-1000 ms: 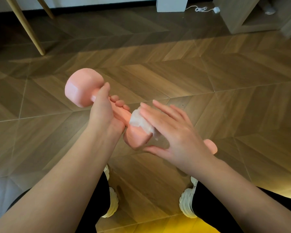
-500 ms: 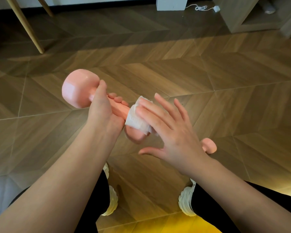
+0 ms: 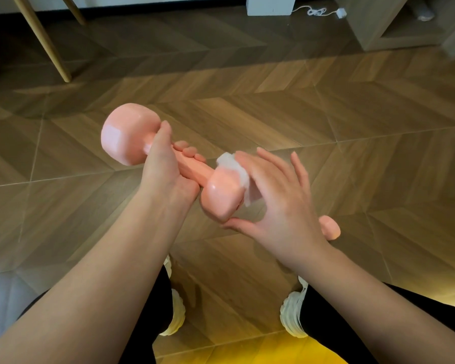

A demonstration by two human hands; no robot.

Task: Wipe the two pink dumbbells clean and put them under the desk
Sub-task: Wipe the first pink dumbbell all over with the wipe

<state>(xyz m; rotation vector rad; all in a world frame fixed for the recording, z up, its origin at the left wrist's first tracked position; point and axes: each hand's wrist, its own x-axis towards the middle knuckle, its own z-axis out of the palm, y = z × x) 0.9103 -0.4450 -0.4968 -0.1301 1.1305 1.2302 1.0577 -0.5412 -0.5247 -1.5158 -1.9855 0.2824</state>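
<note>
Two hands on one glossy pink dumbbell (image 3: 221,198), held over the wooden chevron floor (image 3: 352,114), long axis slanting from far-left head to near-right head. Handle gripped in curled left hand (image 3: 163,164); crumpled white wipe (image 3: 234,166) pressed on near head by straight-fingered right hand (image 3: 279,200). Second pink dumbbell (image 3: 330,228) mostly hidden behind right wrist.

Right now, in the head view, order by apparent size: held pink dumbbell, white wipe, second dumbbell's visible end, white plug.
1. held pink dumbbell
2. white wipe, partly covered
3. second dumbbell's visible end, mostly hidden
4. white plug, far away, true size unsure
</note>
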